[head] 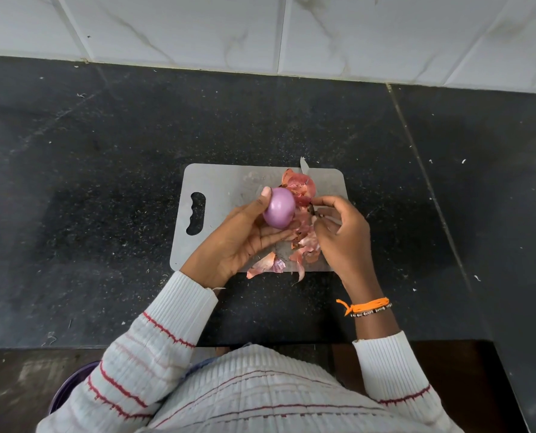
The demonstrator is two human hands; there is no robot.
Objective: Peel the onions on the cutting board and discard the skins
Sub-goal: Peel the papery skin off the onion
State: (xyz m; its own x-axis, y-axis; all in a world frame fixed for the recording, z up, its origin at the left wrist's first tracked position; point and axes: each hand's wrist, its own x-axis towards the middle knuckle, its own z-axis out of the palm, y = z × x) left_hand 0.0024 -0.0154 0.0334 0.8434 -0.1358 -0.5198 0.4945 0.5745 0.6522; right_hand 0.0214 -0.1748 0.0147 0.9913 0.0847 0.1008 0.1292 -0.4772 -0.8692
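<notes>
Over the cutting board (216,182) | my left hand (244,235) cups peeled onion (279,207) | right hand (341,232) at 3 o'clock pinches skin scrap (311,209)

Loose onion skins (304,245) and a knife (304,167) crowd the cutting board's (226,182) right half and near edge; its left half, by the handle slot (196,213), and the surrounding black countertop (104,182) lie open.

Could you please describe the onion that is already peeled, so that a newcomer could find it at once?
On the black counter lies a grey cutting board. Above its middle, the left hand holds the peeled onion. It is smooth, glossy and pale purple, unlike the papery reddish skins and the skin-covered onion beside it.
</notes>
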